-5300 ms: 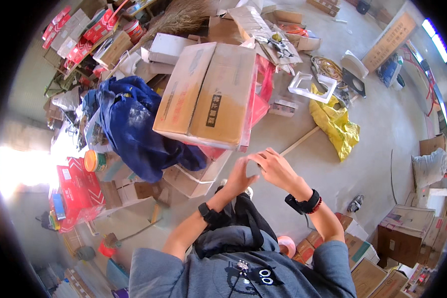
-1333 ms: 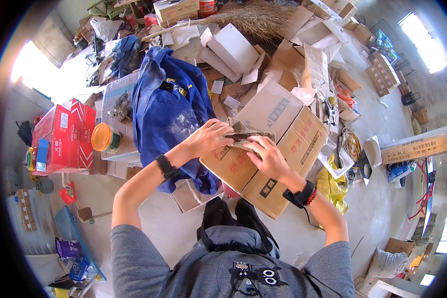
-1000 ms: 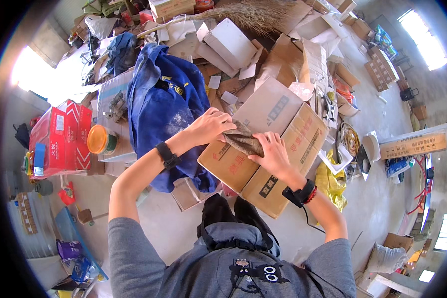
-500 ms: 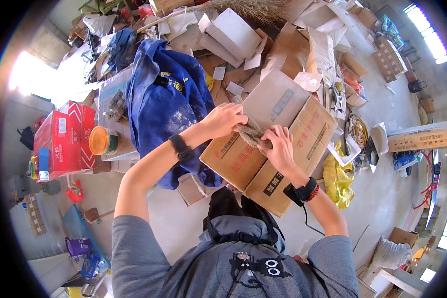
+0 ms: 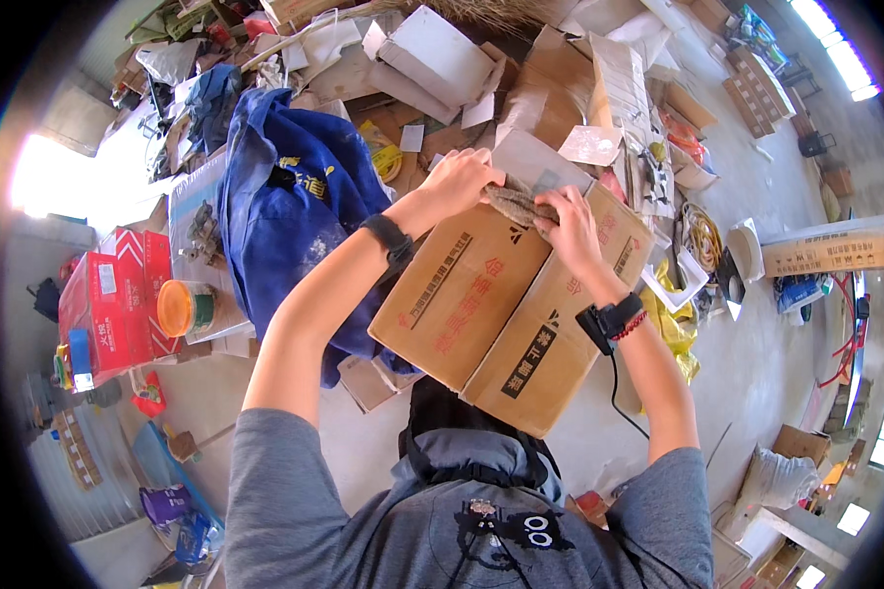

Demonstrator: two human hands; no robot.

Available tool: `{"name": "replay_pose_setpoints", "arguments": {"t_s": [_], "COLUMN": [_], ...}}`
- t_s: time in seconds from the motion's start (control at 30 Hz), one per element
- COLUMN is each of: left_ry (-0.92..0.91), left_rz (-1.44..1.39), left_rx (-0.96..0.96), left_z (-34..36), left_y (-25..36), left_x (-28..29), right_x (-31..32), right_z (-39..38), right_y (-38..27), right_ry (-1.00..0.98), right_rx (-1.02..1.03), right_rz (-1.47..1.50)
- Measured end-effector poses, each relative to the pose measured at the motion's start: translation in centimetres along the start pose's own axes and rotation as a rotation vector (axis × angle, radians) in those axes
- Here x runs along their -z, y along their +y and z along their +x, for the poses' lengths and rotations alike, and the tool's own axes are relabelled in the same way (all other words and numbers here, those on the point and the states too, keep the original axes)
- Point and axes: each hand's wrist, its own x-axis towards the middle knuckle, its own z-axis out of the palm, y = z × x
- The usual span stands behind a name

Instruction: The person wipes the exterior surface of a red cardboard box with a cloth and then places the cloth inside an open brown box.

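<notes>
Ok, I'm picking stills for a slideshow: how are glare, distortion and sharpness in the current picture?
Head view: the bright opening at far left and the window at upper right are blown out white; head view: fisheye bending near the rim, with black corners; head view: left hand, right hand, brown cloth and cardboard box look fairly sharp.

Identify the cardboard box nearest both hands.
The brown box with a black strip, the only one under the cloth in the left hand and right hand; the red box stands farther left.

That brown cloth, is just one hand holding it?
No, the left hand holds one end of the brown cloth and the right hand the other, over the cardboard box.
</notes>
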Motion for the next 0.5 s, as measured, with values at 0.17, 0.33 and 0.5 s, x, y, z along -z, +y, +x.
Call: {"name": "replay_pose_setpoints", "arguments": {"t_s": [0.17,0.33,0.5], "left_ry": [0.009,-0.014,-0.047], "left_rz": [0.018,0.05,0.433], "left_rx": [0.057,0.103,0.262], "left_z": [4.4,8.1,11.9], "left_y": [-1.0,-1.9,-1.5], "left_x": [-1.1,-1.9,-1.8], "right_x": [0.5,-0.3,-0.5], "right_z": [4.0,7.4,11.6], "right_y": [2.8,5.9,5.2], "right_ry": [-0.001,0.077,0.053], "right_rx": [-0.078,0.025,0.047], "right_rz": [-0.088,-0.244,-0.704]}}
